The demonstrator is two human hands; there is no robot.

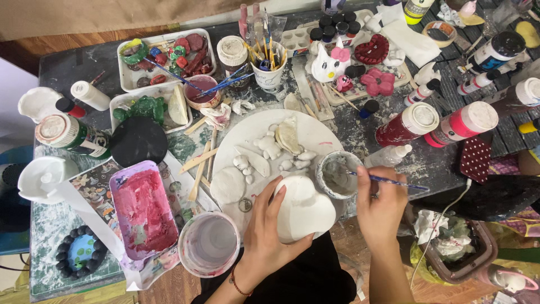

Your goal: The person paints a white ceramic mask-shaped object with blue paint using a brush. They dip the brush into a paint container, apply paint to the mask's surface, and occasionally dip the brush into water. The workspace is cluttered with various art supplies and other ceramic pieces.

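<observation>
- Both hands work apart at the near edge of the bench (73,67).
- Left hand (269,225) is clamped on a white heart-shaped plaster piece (304,209), fingers up its left side, holding it over the bench edge.
- Right hand (381,202) pinches a thin blue-handled brush (382,180), its tip dipped in a small round pot of grey-white paint (337,174) just right of the heart.
- Behind the heart lies a large white plate (253,132) bearing small unpainted plaster figures.
- Left of the hands: an empty white cup (209,244) and a pink-smeared tray (143,208).
- Red and pink paint bottles (436,123) lie to the right.
</observation>
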